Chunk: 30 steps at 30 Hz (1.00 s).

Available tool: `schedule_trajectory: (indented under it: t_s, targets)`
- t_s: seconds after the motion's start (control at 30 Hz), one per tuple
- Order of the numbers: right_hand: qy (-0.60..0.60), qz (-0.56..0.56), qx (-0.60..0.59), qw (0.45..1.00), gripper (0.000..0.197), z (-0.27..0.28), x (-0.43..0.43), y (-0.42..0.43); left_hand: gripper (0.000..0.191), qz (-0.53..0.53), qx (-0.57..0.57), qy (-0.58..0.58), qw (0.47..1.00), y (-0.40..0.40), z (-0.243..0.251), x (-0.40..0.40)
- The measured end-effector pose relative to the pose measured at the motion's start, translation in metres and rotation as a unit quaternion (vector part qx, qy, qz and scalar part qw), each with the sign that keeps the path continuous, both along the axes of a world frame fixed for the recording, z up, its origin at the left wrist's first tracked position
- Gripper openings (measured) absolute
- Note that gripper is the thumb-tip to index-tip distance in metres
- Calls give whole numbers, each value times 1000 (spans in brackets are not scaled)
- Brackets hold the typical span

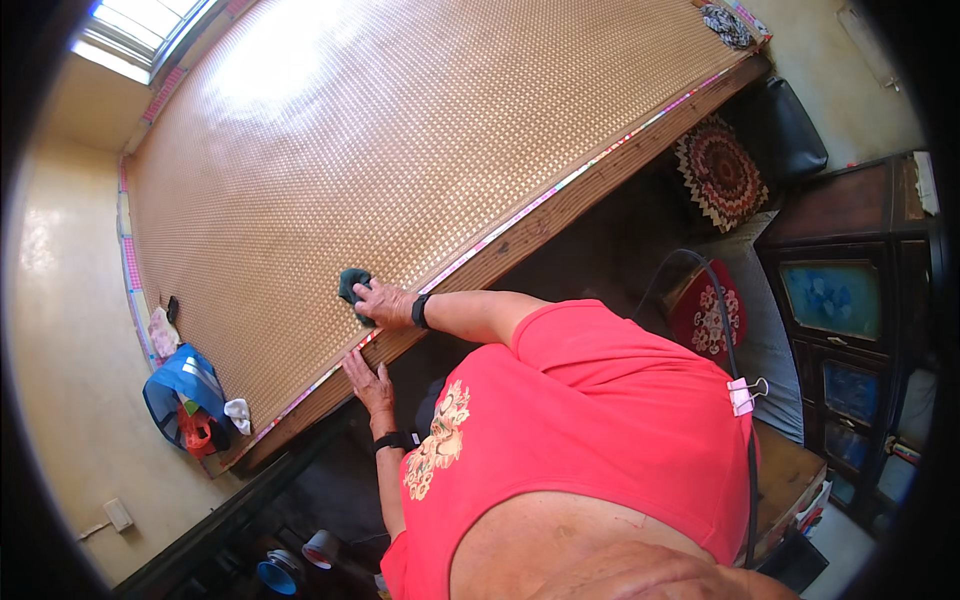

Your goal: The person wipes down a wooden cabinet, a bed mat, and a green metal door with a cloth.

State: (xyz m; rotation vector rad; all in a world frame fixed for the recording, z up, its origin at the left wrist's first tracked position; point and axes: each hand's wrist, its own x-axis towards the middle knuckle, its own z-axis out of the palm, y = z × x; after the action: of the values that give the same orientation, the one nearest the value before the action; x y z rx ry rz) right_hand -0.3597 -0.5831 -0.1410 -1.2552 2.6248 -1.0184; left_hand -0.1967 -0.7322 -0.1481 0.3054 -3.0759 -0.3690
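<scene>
My right hand (386, 304) is closed over a bunched dark green cloth (353, 286), pressed on a woven mat (420, 172) close to its near edge. The mat covers a broad bed platform with a wooden side rail (540, 214). A strip of patterned, colourful trim (517, 217) runs along the mat's edge. Lower down, my left hand (370, 384) rests against the rail with its fingers extended, holding nothing. Both wrists wear black bands.
At the mat's left end lie a blue bag (184, 382), a red plastic bag (196, 433), a white cloth (238, 415) and a pinkish cloth (163, 334). A patterned cloth bundle (726, 27) sits at the far corner. A red floral seat cushion (712, 315) and dark cabinet (832, 300) stand rightward.
</scene>
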Motion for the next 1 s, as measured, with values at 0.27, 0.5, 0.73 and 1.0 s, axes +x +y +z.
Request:
schedule_trajectory:
  t_s: [0.27,0.5,0.73,1.0]
  targets:
    - [-89,-284,-212,931,30,-64,-51,137,59,1,119,37,992,-36,0,78]
    - [88,-480,116,865,22,-15,-17,227,40,288,310,-62,904,-115,-42,255]
    - [49,-347,51,935,22,-26,18,99,27,369,447,15,815,-154,-94,346]
    - [93,-220,56,969,36,-21,66,-76,34,383,431,61,815,-206,-124,412]
